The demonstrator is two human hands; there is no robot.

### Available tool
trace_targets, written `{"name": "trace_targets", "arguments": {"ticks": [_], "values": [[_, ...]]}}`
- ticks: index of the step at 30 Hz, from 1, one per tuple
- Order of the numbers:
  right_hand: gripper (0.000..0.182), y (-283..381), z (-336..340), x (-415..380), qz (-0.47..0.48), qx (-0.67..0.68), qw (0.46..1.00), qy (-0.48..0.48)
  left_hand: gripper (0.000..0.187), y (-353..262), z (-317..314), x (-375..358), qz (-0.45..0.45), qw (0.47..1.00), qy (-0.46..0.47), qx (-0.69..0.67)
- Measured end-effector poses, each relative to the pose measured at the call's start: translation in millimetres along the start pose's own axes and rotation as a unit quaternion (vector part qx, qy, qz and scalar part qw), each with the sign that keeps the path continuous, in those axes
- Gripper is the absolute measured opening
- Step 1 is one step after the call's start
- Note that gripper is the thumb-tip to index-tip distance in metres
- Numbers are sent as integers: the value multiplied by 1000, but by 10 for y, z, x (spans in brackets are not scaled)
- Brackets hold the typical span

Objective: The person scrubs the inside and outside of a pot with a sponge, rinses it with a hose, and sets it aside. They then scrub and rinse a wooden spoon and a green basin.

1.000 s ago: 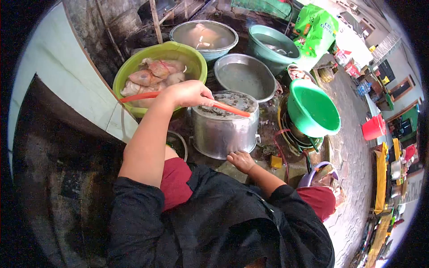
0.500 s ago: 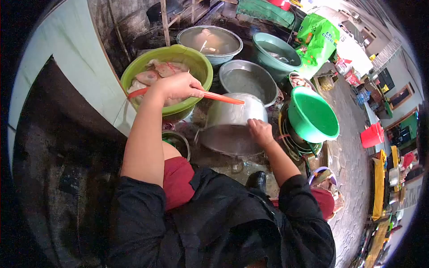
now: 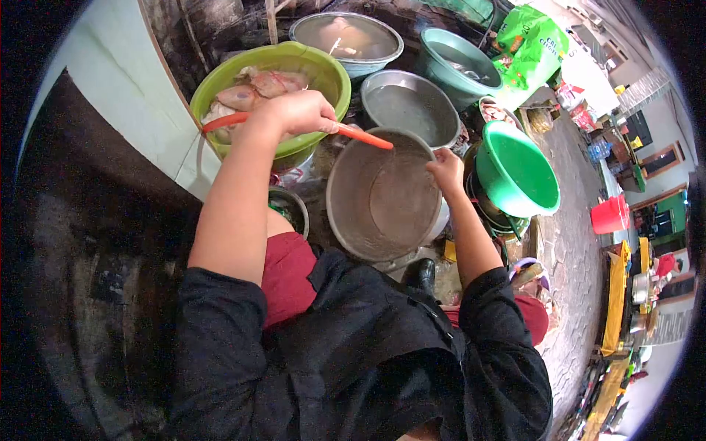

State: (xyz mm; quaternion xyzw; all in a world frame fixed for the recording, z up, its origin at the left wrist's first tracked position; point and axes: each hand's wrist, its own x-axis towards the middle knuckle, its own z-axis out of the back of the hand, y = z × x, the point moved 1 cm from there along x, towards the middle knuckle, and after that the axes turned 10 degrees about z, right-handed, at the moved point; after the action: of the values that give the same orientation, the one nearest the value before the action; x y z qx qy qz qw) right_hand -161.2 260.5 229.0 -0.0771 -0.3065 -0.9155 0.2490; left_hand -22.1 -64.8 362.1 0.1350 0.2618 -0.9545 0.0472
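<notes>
Head view, looking down at a washing area on the ground. The metal pot (image 3: pixel 390 195) is tipped toward the person, so its mouth faces the camera and its wet, greyish inner wall and floor show; it lies between the lime-green basin (image 3: pixel 323 73) of pinkish pieces and the bright green bowl (image 3: pixel 518 176). The right hand (image 3: pixel 446 167) grips the pot's far rim, fingers curled over the edge. The left hand (image 3: pixel 294 114) is clenched around an orange rod-like handle (image 3: pixel 364 137) (its working end cannot be made out), which crosses the basin's near rim and reaches the pot's upper rim. Behind stand a shallow metal pan (image 3: pixel 408 106), a grey basin (image 3: pixel 346 37) and a teal basin (image 3: pixel 460 62), all holding water or soaking things.

Handling, as a judgement: the pot looks stiff, thin-walled and fairly light when drained, yet wet and so probably slippery; the rolled rim, or a side handle if one is present (none shows here), seems the surest hold.
</notes>
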Motion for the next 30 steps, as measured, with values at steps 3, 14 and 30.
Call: {"name": "trace_targets", "arguments": {"ticks": [3,14,30], "values": [[35,-209,-37,8,-64,74,993,-63,30,-47,-61,21,52,995,-21,78],[47,-1651,-722,-1075,-251,103,956,-110,26,-77,-226,240,36,995,-70,55],[37,-1167,-722,167,-217,536,811,-91,32,-275,-341,317,-139,983,24,-114]]}}
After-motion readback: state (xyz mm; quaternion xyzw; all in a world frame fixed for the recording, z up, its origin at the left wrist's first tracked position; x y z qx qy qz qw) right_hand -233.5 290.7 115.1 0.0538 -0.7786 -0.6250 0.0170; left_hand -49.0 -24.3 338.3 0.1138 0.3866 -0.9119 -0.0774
